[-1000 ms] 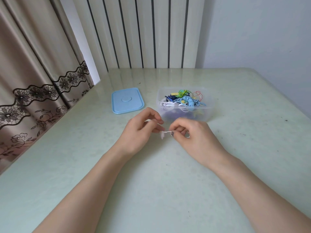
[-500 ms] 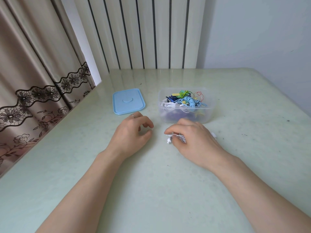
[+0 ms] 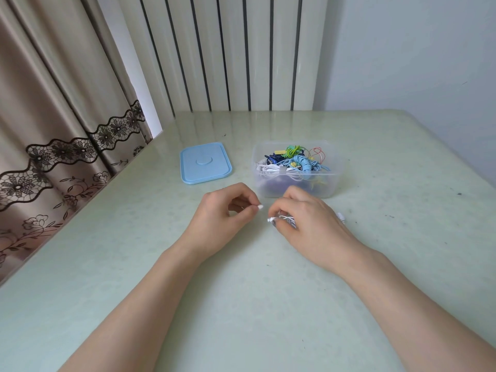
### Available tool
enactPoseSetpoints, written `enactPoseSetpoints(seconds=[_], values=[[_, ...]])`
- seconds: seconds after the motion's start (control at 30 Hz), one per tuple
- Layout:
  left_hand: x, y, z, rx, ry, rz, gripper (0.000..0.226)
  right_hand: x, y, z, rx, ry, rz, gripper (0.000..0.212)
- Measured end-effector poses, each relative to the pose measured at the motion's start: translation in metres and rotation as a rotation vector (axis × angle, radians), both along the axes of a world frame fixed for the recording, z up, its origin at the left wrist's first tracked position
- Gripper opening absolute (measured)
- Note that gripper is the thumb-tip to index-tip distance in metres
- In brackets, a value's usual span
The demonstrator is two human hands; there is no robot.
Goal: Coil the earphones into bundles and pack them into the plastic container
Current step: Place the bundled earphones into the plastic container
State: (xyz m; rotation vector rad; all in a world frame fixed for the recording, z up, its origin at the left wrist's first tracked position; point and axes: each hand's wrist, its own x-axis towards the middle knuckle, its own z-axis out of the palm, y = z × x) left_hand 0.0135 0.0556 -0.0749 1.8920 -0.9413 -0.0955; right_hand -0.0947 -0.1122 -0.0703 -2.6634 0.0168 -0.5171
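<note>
Right hand point(image 3: 308, 218) grips a white earphone bundle point(image 3: 284, 219) mid-counter point(image 3: 268, 304), left hand point(image 3: 225, 213) pinches its white end point(image 3: 259, 207). Plastic container point(image 3: 295, 187) sits toward the far edge.

I count my two hands point(image 3: 222, 216) point(image 3: 308, 224), one clear container point(image 3: 295, 187) with several coiled earphone bundles point(image 3: 292, 163) whose number I cannot tell, one blue lid point(image 3: 205, 162), and one white earphone point(image 3: 284, 219).

One head-worn view looks forward and down across the table point(image 3: 268, 304) from close above it. Both forearms enter from the bottom edge; the radiator point(image 3: 228, 49) and wall fill the top of the frame.
</note>
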Motion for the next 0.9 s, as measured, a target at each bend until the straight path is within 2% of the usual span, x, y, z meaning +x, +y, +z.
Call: enactPoseSetpoints(seconds=[0.23,0.43,0.9], values=[[-0.007,-0.004,0.004,-0.140,0.219,-0.051,0.006,0.001,-0.001,0.002,0.120,-0.146,0.006,0.006],[-0.012,-0.008,0.007,-0.210,0.319,-0.050,0.004,0.001,0.000,0.003,0.425,-0.148,-0.026,0.012],[-0.013,-0.009,0.006,-0.218,0.348,-0.099,0.006,-0.001,0.002,0.005,0.531,-0.175,-0.022,0.013]])
